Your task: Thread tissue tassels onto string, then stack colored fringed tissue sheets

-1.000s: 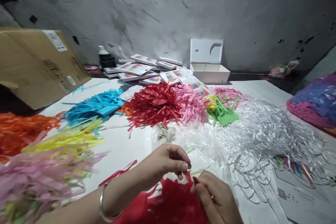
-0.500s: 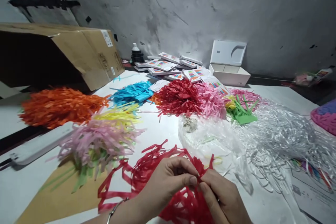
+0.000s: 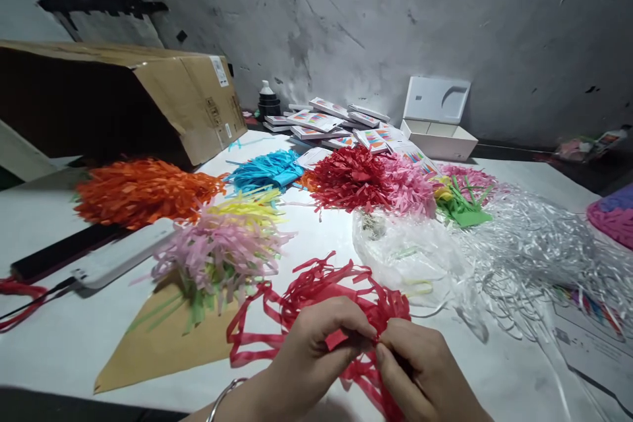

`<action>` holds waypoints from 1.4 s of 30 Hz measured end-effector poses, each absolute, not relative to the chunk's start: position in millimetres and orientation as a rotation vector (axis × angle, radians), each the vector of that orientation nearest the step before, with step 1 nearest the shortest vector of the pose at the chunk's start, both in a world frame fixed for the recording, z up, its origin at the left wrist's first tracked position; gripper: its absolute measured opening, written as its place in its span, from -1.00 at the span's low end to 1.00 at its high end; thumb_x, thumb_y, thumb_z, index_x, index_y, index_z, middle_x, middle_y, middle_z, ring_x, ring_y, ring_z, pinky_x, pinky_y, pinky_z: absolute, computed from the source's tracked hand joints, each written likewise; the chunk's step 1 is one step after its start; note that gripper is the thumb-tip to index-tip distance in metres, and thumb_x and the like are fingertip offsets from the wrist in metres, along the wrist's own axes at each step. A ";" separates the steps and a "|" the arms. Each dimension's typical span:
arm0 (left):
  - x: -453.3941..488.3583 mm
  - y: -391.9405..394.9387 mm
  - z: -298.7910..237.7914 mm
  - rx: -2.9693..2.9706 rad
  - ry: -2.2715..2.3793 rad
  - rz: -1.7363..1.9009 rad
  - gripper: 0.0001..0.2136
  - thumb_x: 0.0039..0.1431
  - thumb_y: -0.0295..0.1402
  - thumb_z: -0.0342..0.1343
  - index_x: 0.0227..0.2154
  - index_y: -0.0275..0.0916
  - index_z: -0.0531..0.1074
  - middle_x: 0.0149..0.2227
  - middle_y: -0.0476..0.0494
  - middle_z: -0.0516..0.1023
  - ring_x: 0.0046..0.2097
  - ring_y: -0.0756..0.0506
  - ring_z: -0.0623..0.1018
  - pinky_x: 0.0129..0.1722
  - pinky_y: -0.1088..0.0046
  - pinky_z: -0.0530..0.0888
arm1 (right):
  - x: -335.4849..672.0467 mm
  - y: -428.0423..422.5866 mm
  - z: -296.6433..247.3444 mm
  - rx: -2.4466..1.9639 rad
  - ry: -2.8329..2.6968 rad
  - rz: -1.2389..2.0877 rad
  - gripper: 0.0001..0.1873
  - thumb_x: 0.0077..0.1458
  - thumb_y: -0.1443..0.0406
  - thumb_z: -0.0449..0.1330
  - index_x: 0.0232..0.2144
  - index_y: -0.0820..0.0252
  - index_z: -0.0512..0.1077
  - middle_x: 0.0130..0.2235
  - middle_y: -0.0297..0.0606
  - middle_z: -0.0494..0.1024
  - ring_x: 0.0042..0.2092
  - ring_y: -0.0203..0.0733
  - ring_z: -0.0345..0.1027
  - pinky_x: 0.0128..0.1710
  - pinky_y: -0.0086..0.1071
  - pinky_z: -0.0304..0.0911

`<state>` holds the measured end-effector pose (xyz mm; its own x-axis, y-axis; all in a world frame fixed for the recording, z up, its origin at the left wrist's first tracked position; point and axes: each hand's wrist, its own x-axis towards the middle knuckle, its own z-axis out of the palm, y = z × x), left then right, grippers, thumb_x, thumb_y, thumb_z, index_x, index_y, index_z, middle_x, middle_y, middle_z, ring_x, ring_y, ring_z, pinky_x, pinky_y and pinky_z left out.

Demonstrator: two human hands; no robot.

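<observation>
Red tissue-paper fringe spreads in loops and strips over the white table, under and around both hands. My left hand, a bracelet on its wrist, pinches the red paper between thumb and forefinger. Right beside it, my right hand grips the same paper, fingertips almost meeting the left ones. The exact spot being pinched is small and partly covered by the fingers. Beyond the hands lies a crumpled clear plastic bag. To the left, a pink tissue tassel rests partly on a brown paper sheet.
Orange, blue and dark red tissue bundles line the back. Silver tinsel strands heap at the right. A cardboard box, stacked flat boxes and an open white box stand behind. A white power strip lies left.
The view has shifted left, so the table's things appear further right. Both hands keep their pinch on the red paper, fingertips close together; some red strips have shifted around them.
</observation>
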<state>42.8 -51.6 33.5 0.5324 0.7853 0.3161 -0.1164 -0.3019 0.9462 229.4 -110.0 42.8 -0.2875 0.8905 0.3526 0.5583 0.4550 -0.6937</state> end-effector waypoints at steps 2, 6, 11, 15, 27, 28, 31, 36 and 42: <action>35.9 -52.3 35.7 1.753 0.544 0.964 -0.78 0.10 -0.65 0.16 -0.31 -0.23 0.59 -0.34 -0.09 0.64 -0.28 -0.05 0.58 -0.24 0.52 0.47 | 225.1 -111.6 42.8 -1.209 -1.995 0.616 -0.71 0.29 0.36 -0.02 -0.52 0.12 0.22 -0.54 -0.43 0.32 -0.51 -0.38 0.21 -0.52 -0.48 0.04; 28.0 -52.9 36.2 1.743 0.608 0.844 -0.86 0.12 -0.56 0.23 -0.30 -0.22 0.58 -0.34 -0.10 0.65 -0.31 -0.05 0.57 -0.28 0.53 0.46 | 218.4 -114.0 38.5 -1.166 -2.006 0.599 -0.72 0.29 0.35 -0.02 -0.50 0.12 0.23 -0.52 -0.41 0.34 -0.50 -0.36 0.22 -0.51 -0.48 0.07; 25.4 -55.9 30.7 1.691 0.642 0.861 -0.95 0.10 -0.50 0.30 -0.41 -0.24 0.60 -0.41 -0.09 0.64 -0.36 -0.04 0.57 -0.31 0.55 0.44 | 213.9 -116.6 33.1 -1.130 -2.071 0.544 -0.73 0.32 0.36 -0.03 -0.46 0.13 0.27 -0.51 -0.40 0.36 -0.48 -0.36 0.26 -0.49 -0.48 0.10; 21.7 -56.2 32.2 1.638 0.696 0.827 -0.95 0.03 -0.50 0.34 -0.44 -0.24 0.61 -0.43 -0.07 0.64 -0.37 -0.04 0.55 -0.32 0.54 0.42 | 211.4 -115.8 29.7 -1.160 -2.110 0.568 -0.72 0.37 0.32 -0.03 -0.42 0.14 0.30 -0.46 -0.36 0.41 -0.43 -0.34 0.32 -0.43 -0.49 0.16; 7.1 -53.1 19.8 1.430 0.759 0.685 -0.84 0.11 -0.32 0.22 -0.50 -0.30 0.52 -0.52 -0.04 0.47 -0.47 -0.01 0.43 -0.44 0.52 0.33 | 194.1 -105.1 13.4 -1.087 -2.151 0.114 -0.83 0.38 0.29 0.04 -0.27 0.17 0.39 -0.45 -0.29 0.45 -0.41 -0.22 0.32 -0.41 -0.38 0.20; 5.4 -52.9 18.0 1.500 0.771 0.706 -0.83 0.13 -0.32 0.21 -0.51 -0.29 0.51 -0.52 -0.04 0.47 -0.46 -0.01 0.42 -0.43 0.52 0.31 | 190.7 -102.4 11.0 -1.051 -2.159 0.025 -0.82 0.37 0.34 0.04 -0.30 0.18 0.38 -0.48 -0.31 0.42 -0.44 -0.23 0.28 -0.40 -0.37 0.20; -1.7 -54.0 13.4 1.719 0.851 0.744 -0.81 0.21 -0.32 0.13 -0.49 -0.27 0.44 -0.48 -0.05 0.47 -0.40 -0.03 0.40 -0.37 0.49 0.28 | 181.3 -93.6 2.9 -0.958 -2.157 -0.148 -0.77 0.29 0.47 0.04 -0.42 0.17 0.34 -0.54 -0.38 0.32 -0.51 -0.28 0.14 -0.32 -0.33 0.20; -14.1 -58.9 10.1 1.876 0.946 0.770 -0.84 0.31 -0.37 -0.05 -0.41 -0.22 0.32 -0.40 -0.06 0.42 -0.36 -0.05 0.37 -0.36 0.47 0.30 | 173.6 -86.1 -6.9 -0.976 -2.139 -0.105 -0.75 0.16 0.51 0.08 -0.51 0.15 0.29 -0.54 -0.40 0.28 -0.48 -0.29 0.16 -0.27 -0.35 0.20; -29.4 -53.8 14.5 2.004 0.908 0.815 -0.85 0.35 -0.42 -0.09 -0.35 -0.19 0.32 -0.37 -0.06 0.45 -0.31 -0.06 0.42 -0.31 0.47 0.36 | 161.3 -87.8 -5.6 -1.092 -2.127 0.002 -0.88 0.24 0.43 0.12 -0.27 0.15 0.43 -0.37 -0.32 0.49 -0.32 -0.21 0.38 -0.03 -0.23 0.24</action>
